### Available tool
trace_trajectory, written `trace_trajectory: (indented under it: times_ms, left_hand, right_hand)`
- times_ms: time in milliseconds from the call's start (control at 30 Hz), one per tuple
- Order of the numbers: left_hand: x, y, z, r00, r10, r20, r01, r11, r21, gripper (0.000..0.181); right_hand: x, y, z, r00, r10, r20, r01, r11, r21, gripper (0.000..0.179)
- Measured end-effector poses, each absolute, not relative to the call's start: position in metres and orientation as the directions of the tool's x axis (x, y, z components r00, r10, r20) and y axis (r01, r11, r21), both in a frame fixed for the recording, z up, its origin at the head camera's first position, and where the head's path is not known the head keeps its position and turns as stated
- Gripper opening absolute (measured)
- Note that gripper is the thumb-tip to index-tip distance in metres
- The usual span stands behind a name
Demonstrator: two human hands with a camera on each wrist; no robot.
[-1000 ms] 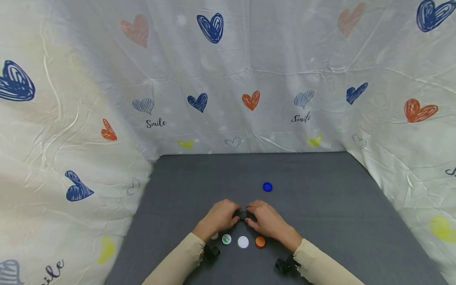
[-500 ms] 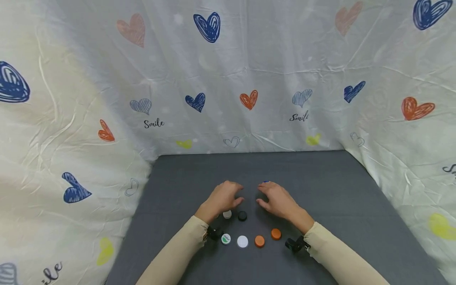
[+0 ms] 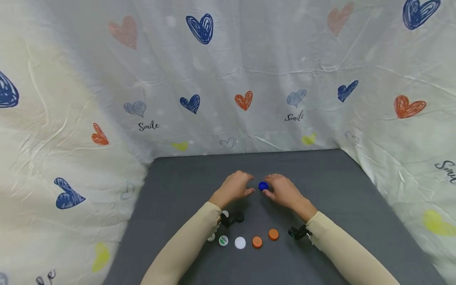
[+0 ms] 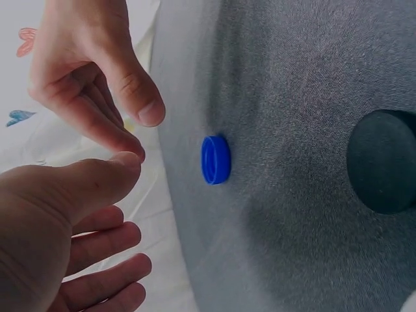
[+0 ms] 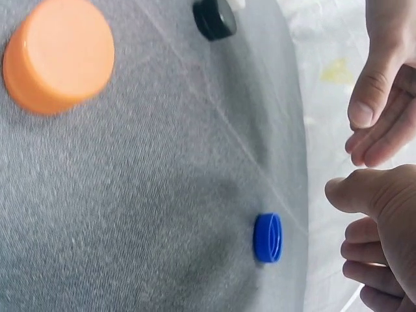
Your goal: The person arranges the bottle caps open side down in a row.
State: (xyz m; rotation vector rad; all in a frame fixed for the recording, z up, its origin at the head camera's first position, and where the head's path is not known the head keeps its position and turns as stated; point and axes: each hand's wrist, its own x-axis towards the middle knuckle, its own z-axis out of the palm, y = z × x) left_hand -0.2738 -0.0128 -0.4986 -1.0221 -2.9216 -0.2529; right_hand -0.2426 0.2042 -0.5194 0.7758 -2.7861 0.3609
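Note:
A blue bottle cap (image 3: 263, 186) lies on the grey tabletop, its hollow side up. In the head view it shows between my two hands, nearer the right. My left hand (image 3: 236, 187) hovers to its left with thumb and fingers apart, holding nothing. On the other side, my right hand (image 3: 284, 191) has loosely bent fingers that overlap the cap's edge in the head view. Both wrist views show the blue cap (image 4: 216, 160) standing apart from the fingers, with the hands above the table. A black cap (image 4: 383, 161) lies closer to the left wrist camera.
Nearer the body is a row of caps: a white cap (image 3: 240, 243), a green-and-white cap (image 3: 223, 241) and two orange caps (image 3: 257, 242). Other pale caps are partly hidden by the left forearm. A heart-printed curtain (image 3: 246, 130) borders the table's back and sides.
Both hands have left the black cap, which they held a second ago, and moved forward to either side of the blue cap. The black cap stays on the table behind them.

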Motion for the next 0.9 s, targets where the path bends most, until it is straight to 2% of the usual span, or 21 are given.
trace_trajectory:
  times_ms: [467, 667, 833, 900]
  left_hand:
    - [-0.297, 0.015, -0.516, -0.813, 0.582, -0.006, 0.572, 0.802, 0.172, 0.044]
    - [-0.302, 0.025, -0.526, -0.833, 0.552, -0.043, 0.539, 0.825, 0.169, 0.040]
    - [-0.303, 0.031, -0.537, -0.843, 0.536, -0.046, 0.522, 0.837, 0.165, 0.021]
    - [-0.304, 0.034, -0.541, -0.845, 0.534, -0.043, 0.521, 0.838, 0.164, 0.018]
  right_hand:
    - [-0.262, 0.214, -0.534, -0.862, -0.445, 0.243, -0.491, 0.853, -0.179, 0.041]
    - [-0.271, 0.219, -0.544, -0.880, -0.431, 0.201, -0.468, 0.857, -0.215, 0.021]
    - [-0.274, 0.220, -0.555, -0.897, -0.413, 0.158, -0.442, 0.856, -0.270, 0.023]
    - [-0.273, 0.219, -0.558, -0.900, -0.409, 0.152, -0.436, 0.855, -0.281, 0.022]
